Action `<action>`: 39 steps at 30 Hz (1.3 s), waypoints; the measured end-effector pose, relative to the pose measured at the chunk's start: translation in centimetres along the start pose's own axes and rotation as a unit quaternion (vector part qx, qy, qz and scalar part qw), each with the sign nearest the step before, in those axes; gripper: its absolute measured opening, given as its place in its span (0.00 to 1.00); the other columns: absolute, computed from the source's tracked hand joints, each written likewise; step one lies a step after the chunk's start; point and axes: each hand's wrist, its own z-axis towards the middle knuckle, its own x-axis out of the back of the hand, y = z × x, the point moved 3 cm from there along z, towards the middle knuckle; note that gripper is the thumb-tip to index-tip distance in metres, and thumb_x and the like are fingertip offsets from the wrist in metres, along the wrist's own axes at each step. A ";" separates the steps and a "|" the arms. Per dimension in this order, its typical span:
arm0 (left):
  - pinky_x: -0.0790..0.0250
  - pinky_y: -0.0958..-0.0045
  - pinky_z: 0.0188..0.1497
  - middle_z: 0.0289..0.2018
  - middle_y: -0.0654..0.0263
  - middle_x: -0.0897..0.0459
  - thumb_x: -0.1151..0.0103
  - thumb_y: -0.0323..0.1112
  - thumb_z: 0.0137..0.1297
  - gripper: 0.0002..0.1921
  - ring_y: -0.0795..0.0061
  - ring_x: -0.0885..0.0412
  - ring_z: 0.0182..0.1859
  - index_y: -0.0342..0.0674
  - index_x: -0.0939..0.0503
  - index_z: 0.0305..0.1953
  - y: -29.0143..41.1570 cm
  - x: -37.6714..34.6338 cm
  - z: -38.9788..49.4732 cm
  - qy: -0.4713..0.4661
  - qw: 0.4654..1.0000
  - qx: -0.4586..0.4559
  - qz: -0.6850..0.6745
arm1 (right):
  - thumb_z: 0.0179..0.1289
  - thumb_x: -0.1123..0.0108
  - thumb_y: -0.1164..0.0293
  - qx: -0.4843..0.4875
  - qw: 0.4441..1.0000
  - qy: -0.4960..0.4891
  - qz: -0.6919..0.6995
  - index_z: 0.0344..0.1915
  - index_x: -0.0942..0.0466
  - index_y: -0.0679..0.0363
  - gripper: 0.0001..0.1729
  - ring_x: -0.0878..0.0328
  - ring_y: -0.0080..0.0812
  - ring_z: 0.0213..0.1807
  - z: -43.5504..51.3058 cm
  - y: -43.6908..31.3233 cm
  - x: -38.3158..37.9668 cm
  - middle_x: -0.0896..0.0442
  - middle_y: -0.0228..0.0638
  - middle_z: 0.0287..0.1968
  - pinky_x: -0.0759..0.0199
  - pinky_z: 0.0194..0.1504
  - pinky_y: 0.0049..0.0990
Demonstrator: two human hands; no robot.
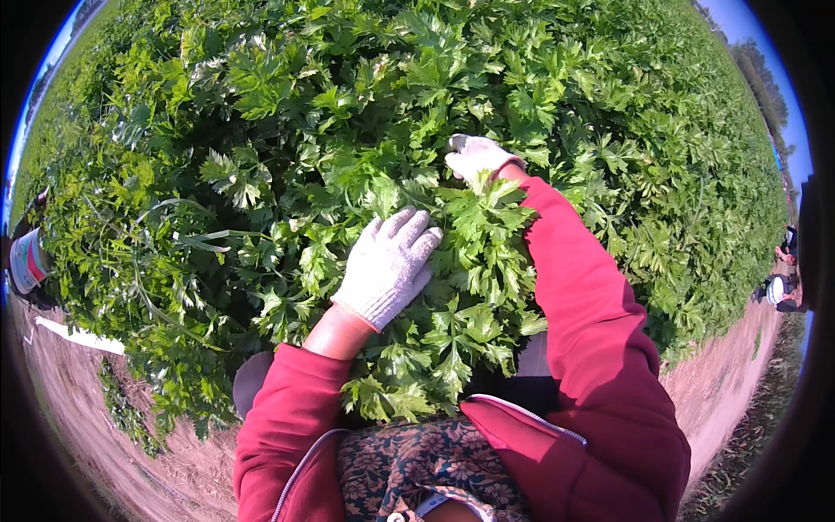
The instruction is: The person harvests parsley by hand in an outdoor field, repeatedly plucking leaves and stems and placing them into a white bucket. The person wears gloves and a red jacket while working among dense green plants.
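Observation:
Dense leafy green plants that look like celery [483, 215] fill the space before me. My left hand [391, 264], in a white knit glove, lies back-up on the foliage with its fingers slightly bent; whether they grip stems cannot be told. Farther out and to the right, my right hand [479, 156], gloved the same way, reaches in among the leaves. Its fingertips are partly hidden, so a hold on anything does not show. Leafy tops stand between my forearms, close to my body.
A printed bucket [27, 261] stands at the far left, above a white strip [78, 336] on the bare soil. Other people [786, 287] are at the far right edge by the field. A dirt path [724, 385] runs along the plants.

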 end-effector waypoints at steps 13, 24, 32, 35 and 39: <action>0.31 0.55 0.63 0.62 0.58 0.22 0.42 0.42 0.70 0.20 0.56 0.24 0.63 0.45 0.22 0.59 0.2 0.8 -2.8 0.003 0.998 -0.008 -0.068 | 0.70 0.46 0.66 0.137 0.977 0.163 -0.020 0.56 0.19 0.58 0.19 0.14 0.39 0.43 -3.2 -13.3 10.8 0.12 0.43 0.44 0.22 0.51 0.35; 0.28 0.55 0.61 0.59 0.50 0.22 0.36 0.35 0.63 0.22 0.48 0.22 0.59 0.43 0.24 0.59 -4.4 3.0 -4.1 0.207 0.967 0.114 -0.097 | 0.71 0.50 0.67 0.106 0.970 -0.088 -0.200 0.54 0.21 0.60 0.17 0.15 0.54 0.50 -6.7 -14.5 -1.5 0.14 0.52 0.49 0.21 0.50 0.45; 0.29 0.56 0.66 0.61 0.52 0.21 0.40 0.33 0.64 0.24 0.49 0.23 0.63 0.46 0.23 0.62 -3.7 -0.4 -2.5 0.121 0.979 0.083 -0.142 | 0.67 0.46 0.66 0.139 0.956 0.003 -0.260 0.41 0.18 0.60 0.12 0.13 0.50 0.39 -9.6 -12.2 -5.9 0.13 0.45 0.40 0.19 0.44 0.42; 0.28 0.56 0.65 0.59 0.52 0.19 0.41 0.33 0.65 0.23 0.50 0.21 0.61 0.45 0.24 0.62 -4.0 -1.4 -2.1 0.127 0.969 0.078 -0.199 | 0.66 0.47 0.68 0.129 0.939 -0.087 -0.308 0.37 0.16 0.60 0.12 0.13 0.49 0.38 -9.9 -13.1 -5.1 0.12 0.45 0.37 0.19 0.42 0.42; 0.27 0.55 0.61 0.55 0.54 0.17 0.43 0.36 0.66 0.22 0.50 0.20 0.58 0.44 0.26 0.62 -3.7 -0.8 -1.5 0.097 0.951 0.085 -0.281 | 0.65 0.47 0.69 0.151 0.928 -0.113 -0.322 0.36 0.16 0.61 0.12 0.13 0.50 0.38 -11.1 -13.5 -2.8 0.13 0.46 0.35 0.19 0.40 0.45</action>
